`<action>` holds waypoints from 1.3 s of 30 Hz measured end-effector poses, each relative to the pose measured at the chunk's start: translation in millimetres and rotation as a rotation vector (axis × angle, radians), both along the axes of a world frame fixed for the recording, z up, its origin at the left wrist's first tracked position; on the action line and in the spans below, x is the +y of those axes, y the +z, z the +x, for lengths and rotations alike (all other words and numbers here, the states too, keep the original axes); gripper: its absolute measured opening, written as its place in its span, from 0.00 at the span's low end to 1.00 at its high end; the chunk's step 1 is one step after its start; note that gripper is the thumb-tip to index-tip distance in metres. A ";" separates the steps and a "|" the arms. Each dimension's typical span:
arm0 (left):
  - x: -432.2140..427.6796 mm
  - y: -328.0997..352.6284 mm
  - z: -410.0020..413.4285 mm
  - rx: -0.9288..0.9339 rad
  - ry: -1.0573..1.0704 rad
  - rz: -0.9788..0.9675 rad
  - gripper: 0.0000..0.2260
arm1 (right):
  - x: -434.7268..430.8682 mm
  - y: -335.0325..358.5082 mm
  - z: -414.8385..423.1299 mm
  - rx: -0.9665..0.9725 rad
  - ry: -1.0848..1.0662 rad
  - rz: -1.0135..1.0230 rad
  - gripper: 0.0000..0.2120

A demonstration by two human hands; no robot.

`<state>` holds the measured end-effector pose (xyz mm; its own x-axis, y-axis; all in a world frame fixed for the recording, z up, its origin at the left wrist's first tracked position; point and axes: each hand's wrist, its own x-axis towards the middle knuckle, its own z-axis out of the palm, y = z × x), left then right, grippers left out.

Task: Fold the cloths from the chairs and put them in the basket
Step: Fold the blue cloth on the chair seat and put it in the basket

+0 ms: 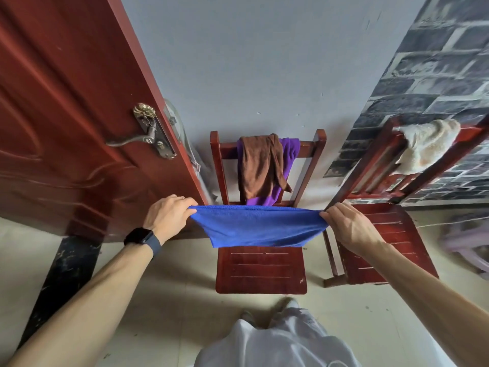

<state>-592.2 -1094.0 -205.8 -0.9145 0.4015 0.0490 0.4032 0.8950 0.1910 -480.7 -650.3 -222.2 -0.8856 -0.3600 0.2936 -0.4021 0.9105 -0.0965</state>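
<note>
The middle red slatted wooden chair (260, 268) carries a brown cloth (258, 165) over a purple cloth (289, 152) on its backrest, and the right red wooden chair (383, 242) a cream fluffy cloth (426, 144), apparently awaiting folding. Above the middle seat a blue microfibre cloth (258, 226) hangs taut between the left hand (168, 214) and the right hand (349, 226), each pinching a top corner with curled fingers, probably to square it for folding. No basket is in view, and the fingertips are hidden behind the hem.

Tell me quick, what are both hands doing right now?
Left hand: pinching the left top corner of the blue cloth.
Right hand: pinching its right top corner; the cloth hangs stretched between them.
</note>
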 end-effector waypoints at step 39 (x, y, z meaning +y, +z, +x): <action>52.8 -41.5 -31.2 -0.010 0.094 -0.163 0.07 | 23.6 -43.9 -40.7 -0.276 -0.381 -0.122 0.06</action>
